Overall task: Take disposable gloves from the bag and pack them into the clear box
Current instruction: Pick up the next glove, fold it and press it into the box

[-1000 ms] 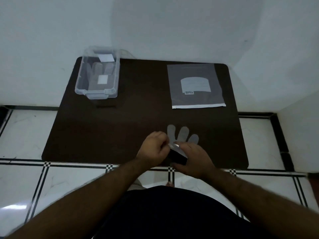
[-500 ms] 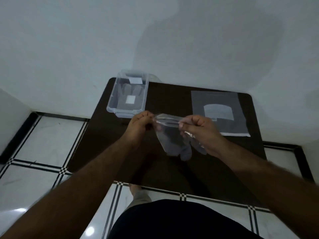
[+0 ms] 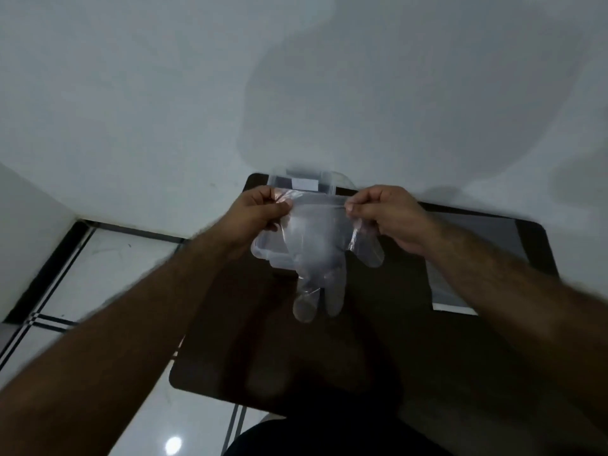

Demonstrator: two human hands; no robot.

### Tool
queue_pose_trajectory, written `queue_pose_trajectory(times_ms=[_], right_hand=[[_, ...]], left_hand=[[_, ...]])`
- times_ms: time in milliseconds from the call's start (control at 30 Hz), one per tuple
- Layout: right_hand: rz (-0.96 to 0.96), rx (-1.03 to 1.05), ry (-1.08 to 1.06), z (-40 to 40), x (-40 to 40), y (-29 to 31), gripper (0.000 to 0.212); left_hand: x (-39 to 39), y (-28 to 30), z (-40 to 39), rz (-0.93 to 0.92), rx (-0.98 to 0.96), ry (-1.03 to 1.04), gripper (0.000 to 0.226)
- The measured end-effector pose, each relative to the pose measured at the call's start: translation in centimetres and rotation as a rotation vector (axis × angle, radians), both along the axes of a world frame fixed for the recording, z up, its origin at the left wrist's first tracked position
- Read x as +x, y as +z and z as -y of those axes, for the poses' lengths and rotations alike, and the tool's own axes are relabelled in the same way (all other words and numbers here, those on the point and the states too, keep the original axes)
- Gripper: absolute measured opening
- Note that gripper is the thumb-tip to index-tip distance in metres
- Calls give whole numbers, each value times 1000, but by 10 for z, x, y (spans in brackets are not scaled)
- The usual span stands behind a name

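Glove (image 3: 320, 258), clear and limp, hangs fingers-down, cuff pinched by left hand (image 3: 263, 213) and right hand (image 3: 385, 213).

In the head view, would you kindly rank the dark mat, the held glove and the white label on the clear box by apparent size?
1. dark mat
2. glove, though it hangs nearer the camera
3. white label on the clear box

looks like a plain room in a home, maybe a corner: bare white walls (image 3: 164, 93), glossy white floor tiles (image 3: 108, 271) with black border lines, and a low dark brown table (image 3: 263, 357) pushed against the wall.
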State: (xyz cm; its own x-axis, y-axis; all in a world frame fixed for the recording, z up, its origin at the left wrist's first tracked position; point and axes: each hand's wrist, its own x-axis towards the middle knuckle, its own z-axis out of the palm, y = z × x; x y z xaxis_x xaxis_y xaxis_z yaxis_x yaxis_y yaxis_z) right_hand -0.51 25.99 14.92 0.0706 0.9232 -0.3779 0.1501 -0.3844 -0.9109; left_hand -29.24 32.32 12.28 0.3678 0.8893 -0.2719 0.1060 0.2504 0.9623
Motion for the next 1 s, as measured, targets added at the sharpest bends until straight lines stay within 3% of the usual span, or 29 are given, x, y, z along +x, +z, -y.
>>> queue_pose_trajectory(times_ms=[67,200,333,467,867,1000], right_hand=[[29,0,11,-29,-6,2,13],[65,0,-13,-86,-20,6,10],[91,-27,-47,-128,-29,-2,10],[174,8,-78,-155,-30,-5,7],[323,363,9,-147,-24,16,8],[516,465,149,-129,-23,7,10]], left_hand=[[-8,2,-36,-55,47,-45,25],[-6,10,-97,-113,114,-99,6],[-2,7,-144,-200,137,-114,14],[2,0,-177,-265,154,-148,7],[-7,6,-187,-239,574,-236,17],[-16,3,-168,-290,738,-271,17]])
